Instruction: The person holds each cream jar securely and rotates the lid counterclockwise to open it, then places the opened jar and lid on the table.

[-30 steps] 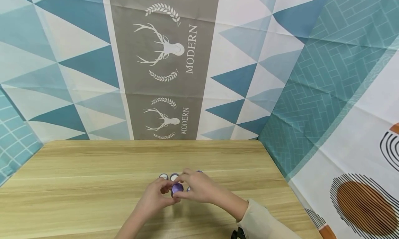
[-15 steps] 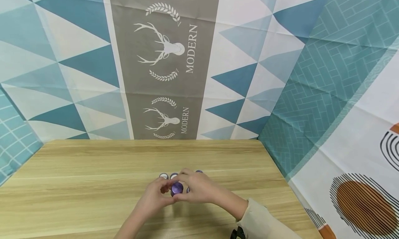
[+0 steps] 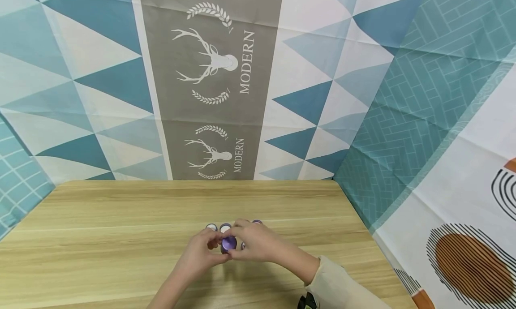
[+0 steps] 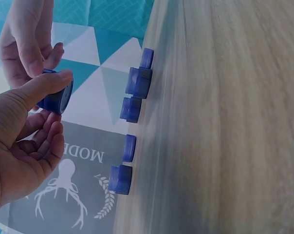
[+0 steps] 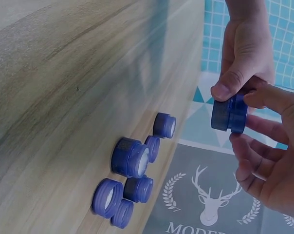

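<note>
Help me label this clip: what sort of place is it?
Probably a staged indoor recording booth: a bare wooden table, printed cloth backdrops on the walls around it, and small purple jars being handled.

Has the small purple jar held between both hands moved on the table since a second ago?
No. The purple jar sits in the same spot, just in front of the open jars on the wooden table, pinched between the left hand and right hand.

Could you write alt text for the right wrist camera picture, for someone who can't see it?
Two hands, the left hand and the right hand, together hold a small purple jar above a wooden table. Several more small purple jars and lids sit clustered on the table.
</note>
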Demonstrator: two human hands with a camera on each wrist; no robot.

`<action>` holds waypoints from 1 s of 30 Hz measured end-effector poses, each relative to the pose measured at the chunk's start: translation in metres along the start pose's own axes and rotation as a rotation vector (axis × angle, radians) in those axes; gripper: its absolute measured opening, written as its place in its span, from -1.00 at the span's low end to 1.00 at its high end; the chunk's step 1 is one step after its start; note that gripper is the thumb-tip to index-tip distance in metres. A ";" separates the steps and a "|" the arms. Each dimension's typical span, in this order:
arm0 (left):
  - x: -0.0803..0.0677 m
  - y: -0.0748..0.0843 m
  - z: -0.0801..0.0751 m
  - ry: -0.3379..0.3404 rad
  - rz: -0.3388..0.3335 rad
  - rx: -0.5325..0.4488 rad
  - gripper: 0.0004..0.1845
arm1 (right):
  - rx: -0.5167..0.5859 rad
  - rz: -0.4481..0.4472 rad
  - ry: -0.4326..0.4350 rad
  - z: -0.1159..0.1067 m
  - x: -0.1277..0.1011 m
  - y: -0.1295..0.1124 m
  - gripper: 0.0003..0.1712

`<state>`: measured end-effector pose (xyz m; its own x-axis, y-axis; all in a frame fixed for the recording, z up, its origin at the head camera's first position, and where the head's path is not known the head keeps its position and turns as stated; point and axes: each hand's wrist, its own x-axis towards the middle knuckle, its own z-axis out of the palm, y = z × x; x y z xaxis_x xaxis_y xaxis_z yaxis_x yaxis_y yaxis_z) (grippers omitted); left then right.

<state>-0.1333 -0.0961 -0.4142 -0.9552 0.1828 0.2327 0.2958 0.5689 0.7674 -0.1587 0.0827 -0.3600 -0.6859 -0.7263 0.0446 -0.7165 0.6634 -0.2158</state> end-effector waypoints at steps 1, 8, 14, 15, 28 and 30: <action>0.000 0.000 0.000 -0.001 -0.003 -0.001 -0.64 | 0.002 -0.001 -0.006 0.000 0.000 0.000 -0.53; -0.001 0.000 0.000 0.003 -0.007 -0.005 -0.65 | 0.033 0.020 0.055 -0.001 -0.002 0.001 -0.45; 0.000 0.000 0.001 0.012 -0.006 -0.003 -0.64 | 0.025 0.024 0.043 0.000 0.000 0.001 -0.59; 0.000 0.000 0.001 0.012 -0.003 -0.006 -0.64 | 0.021 0.018 0.033 0.000 0.000 0.001 -0.60; -0.001 0.000 0.000 0.001 -0.003 -0.012 -0.67 | 0.024 0.026 0.030 0.000 -0.001 0.001 -0.46; -0.001 0.000 0.000 0.004 -0.005 -0.008 -0.66 | 0.027 0.039 0.042 0.000 0.000 0.001 -0.49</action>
<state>-0.1319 -0.0959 -0.4144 -0.9567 0.1770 0.2311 0.2910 0.5631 0.7735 -0.1590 0.0833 -0.3606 -0.7181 -0.6917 0.0768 -0.6861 0.6852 -0.2444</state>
